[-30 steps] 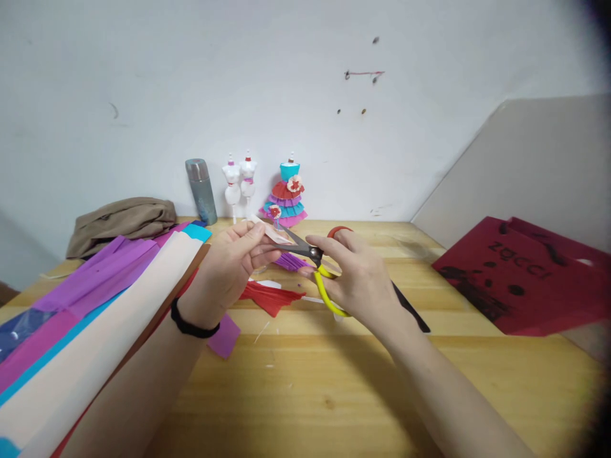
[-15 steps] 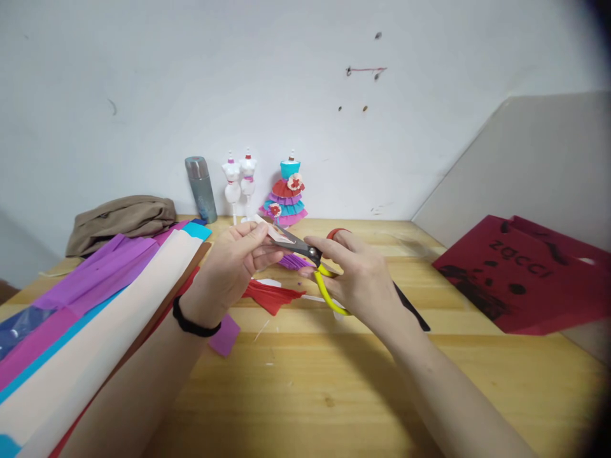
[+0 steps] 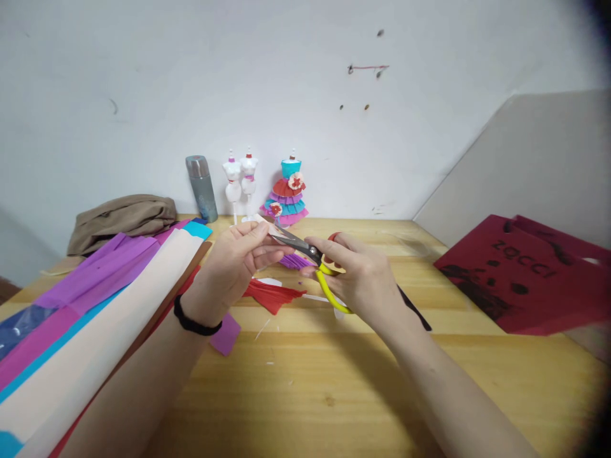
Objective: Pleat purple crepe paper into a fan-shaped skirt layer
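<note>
My left hand [image 3: 243, 257] pinches a small strip of pale pink crepe paper [image 3: 264, 222] between thumb and fingers. My right hand [image 3: 356, 270] is closed round the yellow handles of scissors [image 3: 328, 291], whose dark blades point left and meet the paper by my left fingertips. Part of the paper is hidden by the fingers and blades. Below the hands lie a gathered piece of red crepe paper [image 3: 273, 294] and a purple pleated piece [image 3: 294, 261]. A flat purple scrap [image 3: 226, 335] rests near my left wrist.
Long folded crepe sheets [image 3: 102, 318] cover the table's left side, with a brown cloth bundle [image 3: 124, 222] behind. A flask [image 3: 201, 191], two white mini mannequins [image 3: 233, 184] and a mannequin in a ruffled paper dress [image 3: 289, 197] stand by the wall. A red paper bag [image 3: 520, 280] is at right.
The scissor blades have closed somewhat on the pale pink paper, and the handles in my right hand have drawn closer together. My left hand keeps its hold in nearly the same place.
</note>
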Demonstrator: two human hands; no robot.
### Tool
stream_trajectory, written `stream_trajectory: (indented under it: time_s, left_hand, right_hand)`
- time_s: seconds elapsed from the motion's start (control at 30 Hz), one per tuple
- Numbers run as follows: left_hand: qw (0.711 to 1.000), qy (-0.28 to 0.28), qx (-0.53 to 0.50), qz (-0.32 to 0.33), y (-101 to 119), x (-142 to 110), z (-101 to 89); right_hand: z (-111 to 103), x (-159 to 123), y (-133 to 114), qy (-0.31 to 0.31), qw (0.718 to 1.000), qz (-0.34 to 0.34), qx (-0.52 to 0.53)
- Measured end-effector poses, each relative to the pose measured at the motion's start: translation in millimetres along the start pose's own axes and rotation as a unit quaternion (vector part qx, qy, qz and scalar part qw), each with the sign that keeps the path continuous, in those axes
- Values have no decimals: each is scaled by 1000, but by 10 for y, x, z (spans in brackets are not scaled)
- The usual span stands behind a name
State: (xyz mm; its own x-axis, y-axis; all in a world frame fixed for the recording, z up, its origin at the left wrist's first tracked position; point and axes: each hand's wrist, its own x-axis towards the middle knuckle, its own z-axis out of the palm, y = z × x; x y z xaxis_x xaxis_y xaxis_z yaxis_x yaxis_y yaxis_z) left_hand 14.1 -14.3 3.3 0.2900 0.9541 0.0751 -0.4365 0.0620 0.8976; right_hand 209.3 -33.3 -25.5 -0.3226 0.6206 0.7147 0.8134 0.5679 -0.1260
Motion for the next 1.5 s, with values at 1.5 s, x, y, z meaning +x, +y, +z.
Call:
stream_trajectory:
  time_s: [1.5]
  left_hand:
    - [999,-5,41,34,-72,-42,61]
  right_hand:
    - [-4,22,51,24,998,0,-61]
